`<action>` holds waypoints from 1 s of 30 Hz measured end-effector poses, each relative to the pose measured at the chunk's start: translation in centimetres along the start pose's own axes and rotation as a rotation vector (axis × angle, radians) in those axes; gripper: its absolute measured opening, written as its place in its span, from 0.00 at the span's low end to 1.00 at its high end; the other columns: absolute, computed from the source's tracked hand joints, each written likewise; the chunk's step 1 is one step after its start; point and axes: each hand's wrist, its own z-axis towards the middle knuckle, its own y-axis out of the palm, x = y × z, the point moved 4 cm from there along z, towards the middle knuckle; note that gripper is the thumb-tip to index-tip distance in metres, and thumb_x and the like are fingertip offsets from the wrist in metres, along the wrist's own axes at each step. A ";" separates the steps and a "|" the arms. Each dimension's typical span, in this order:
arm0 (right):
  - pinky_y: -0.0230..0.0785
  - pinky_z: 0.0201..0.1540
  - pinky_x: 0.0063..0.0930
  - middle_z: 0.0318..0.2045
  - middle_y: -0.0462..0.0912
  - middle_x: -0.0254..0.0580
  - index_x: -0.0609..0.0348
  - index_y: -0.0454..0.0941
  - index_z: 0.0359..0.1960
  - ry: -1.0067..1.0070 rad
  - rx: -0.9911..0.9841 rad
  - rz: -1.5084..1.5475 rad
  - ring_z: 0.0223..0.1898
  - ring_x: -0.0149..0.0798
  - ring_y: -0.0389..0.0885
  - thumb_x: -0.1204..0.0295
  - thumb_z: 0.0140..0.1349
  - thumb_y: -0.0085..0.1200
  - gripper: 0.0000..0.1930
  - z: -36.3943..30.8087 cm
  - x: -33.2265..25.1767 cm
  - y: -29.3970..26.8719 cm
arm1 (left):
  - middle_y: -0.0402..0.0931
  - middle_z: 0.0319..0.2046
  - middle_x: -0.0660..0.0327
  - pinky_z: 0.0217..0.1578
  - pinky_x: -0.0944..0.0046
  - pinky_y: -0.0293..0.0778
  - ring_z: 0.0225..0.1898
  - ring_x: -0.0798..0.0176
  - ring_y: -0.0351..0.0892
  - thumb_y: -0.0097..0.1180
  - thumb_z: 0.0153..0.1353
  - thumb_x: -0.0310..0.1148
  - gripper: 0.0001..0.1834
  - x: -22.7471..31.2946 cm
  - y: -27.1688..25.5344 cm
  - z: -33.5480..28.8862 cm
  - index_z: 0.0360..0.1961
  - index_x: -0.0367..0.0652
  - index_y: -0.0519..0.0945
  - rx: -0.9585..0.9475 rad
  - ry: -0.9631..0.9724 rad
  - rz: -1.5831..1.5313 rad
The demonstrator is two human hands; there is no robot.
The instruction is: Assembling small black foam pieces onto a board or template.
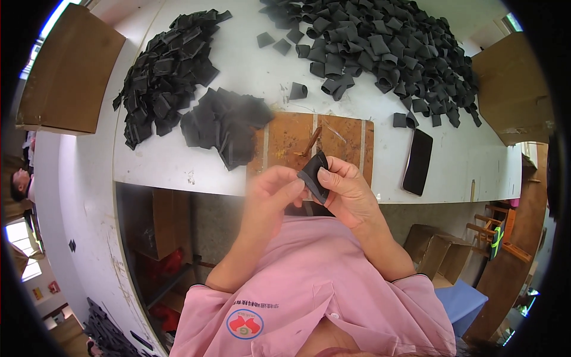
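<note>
Close to my body, at the table's front edge, both my hands hold one small black fabric piece (316, 177). My right hand (352, 193) pinches it with the thumb on its face. The bent fingers of my left hand (275, 193) grip its left edge; some fingertips are hidden behind it. Just beyond lies a brown board (348, 140) with pale strips and a thin brown stick-like tool (313, 141). Left of the board, flat black pieces (223, 128) lie in a loose heap, partly blurred.
Another dark pile (172, 77) of flat pieces lies far left. Many black tube-like sleeves (380, 47) are heaped at the back right. A black phone (418, 162) lies right of the board. Cardboard boxes (68, 71) flank the table. A person (21, 184) is at far left.
</note>
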 end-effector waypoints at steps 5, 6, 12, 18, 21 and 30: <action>0.67 0.28 0.24 0.25 0.75 0.40 0.63 0.72 0.36 -0.523 0.397 -1.150 0.25 0.34 0.74 0.72 0.50 0.58 0.13 -0.9 -1.7 0.5 | 0.73 0.23 0.63 0.24 0.76 0.66 0.23 0.74 0.71 0.54 0.52 0.22 0.02 0.6 0.6 -0.2 0.28 0.36 0.75 0.130 0.131 0.364; 0.67 0.28 0.24 0.25 0.75 0.40 0.63 0.72 0.36 -0.533 0.382 -1.147 0.25 0.34 0.74 0.72 0.50 0.58 0.13 -1.0 -1.7 0.7 | 0.73 0.24 0.65 0.25 0.76 0.66 0.24 0.74 0.71 0.54 0.52 0.22 0.01 0.7 0.8 -0.4 0.28 0.37 0.75 0.137 0.209 0.466; 0.66 0.25 0.27 0.27 0.72 0.43 0.63 0.74 0.33 -0.875 0.187 -1.266 0.26 0.39 0.73 0.77 0.48 0.57 0.10 -3.0 -2.3 2.4 | 0.70 0.22 0.59 0.17 0.71 0.64 0.19 0.68 0.69 0.55 0.45 0.17 0.07 1.9 3.7 -0.6 0.27 0.36 0.74 0.054 0.675 0.942; 0.64 0.21 0.26 0.21 0.71 0.41 0.65 0.74 0.25 -1.227 0.317 -1.652 0.18 0.35 0.70 0.81 0.47 0.55 0.03 -1.7 -1.9 3.2 | 0.76 0.23 0.63 0.19 0.75 0.68 0.20 0.73 0.73 0.53 0.49 0.18 0.05 0.3 2.9 -0.4 0.28 0.35 0.72 0.383 0.622 0.779; 0.62 0.21 0.21 0.20 0.71 0.38 0.66 0.74 0.25 -1.021 0.382 -1.448 0.18 0.30 0.68 0.81 0.47 0.55 0.04 -1.4 -2.4 2.2 | 0.74 0.24 0.64 0.18 0.79 0.65 0.18 0.76 0.70 0.52 0.50 0.18 0.06 -0.3 1.7 1.2 0.30 0.36 0.72 0.182 0.231 0.073; 0.55 0.20 0.17 0.25 0.71 0.34 0.62 0.72 0.28 -0.011 -0.101 0.127 0.21 0.23 0.62 0.71 0.57 0.51 0.07 -0.2 -0.7 2.5 | 0.72 0.25 0.64 0.14 0.81 0.56 0.15 0.82 0.61 0.50 0.49 0.17 0.11 2.6 3.4 -0.5 0.36 0.34 0.71 0.277 0.871 0.821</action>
